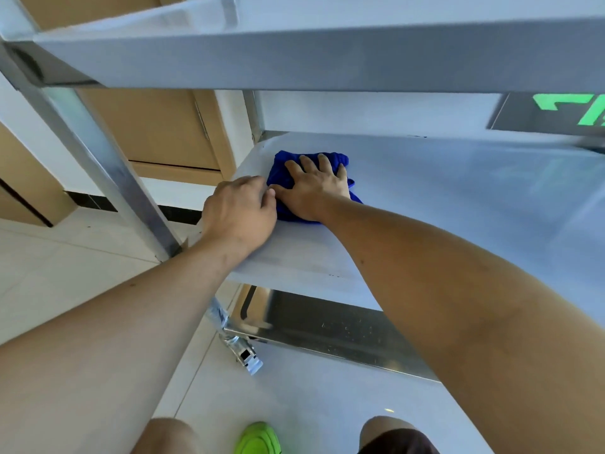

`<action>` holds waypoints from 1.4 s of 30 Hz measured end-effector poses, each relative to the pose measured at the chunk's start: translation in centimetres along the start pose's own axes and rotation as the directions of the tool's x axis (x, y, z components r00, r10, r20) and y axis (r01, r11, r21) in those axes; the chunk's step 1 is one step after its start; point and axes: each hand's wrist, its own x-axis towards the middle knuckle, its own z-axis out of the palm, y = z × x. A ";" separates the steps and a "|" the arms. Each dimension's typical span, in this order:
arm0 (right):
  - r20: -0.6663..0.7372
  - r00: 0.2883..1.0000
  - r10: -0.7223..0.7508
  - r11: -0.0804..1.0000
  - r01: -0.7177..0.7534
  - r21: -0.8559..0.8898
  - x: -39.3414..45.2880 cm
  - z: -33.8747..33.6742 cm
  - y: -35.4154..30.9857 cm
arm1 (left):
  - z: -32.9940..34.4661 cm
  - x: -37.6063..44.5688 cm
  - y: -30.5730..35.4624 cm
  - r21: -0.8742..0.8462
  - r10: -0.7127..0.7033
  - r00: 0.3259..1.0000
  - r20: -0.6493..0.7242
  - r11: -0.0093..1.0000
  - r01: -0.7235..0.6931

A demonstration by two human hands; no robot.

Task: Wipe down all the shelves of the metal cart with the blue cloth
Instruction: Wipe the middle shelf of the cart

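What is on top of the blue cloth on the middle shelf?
The right hand lies flat on the blue cloth, covering its middle. The left hand touches its left edge.

Landmark: tan wooden door [157,132], upper left. White wall [19,126] flanks the door on its left. Black baseboard strip [91,202] runs below the door along the wall foot. Pale tiled floor [82,273] spreads out below the door toward the camera. Bright green shoe [258,439] on that floor, well below the door at the bottom edge. Dark panel with glowing green marking [556,114] far right of the door, roughly level with it; marking blurred, can't read it.
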 end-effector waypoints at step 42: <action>-0.106 0.700 0.706 0.702 -0.712 -0.023 -29.0 -8.5 24.4 | 5.3 -6.1 19.1 -0.023 0.399 0.896 0.194 0.915 -0.403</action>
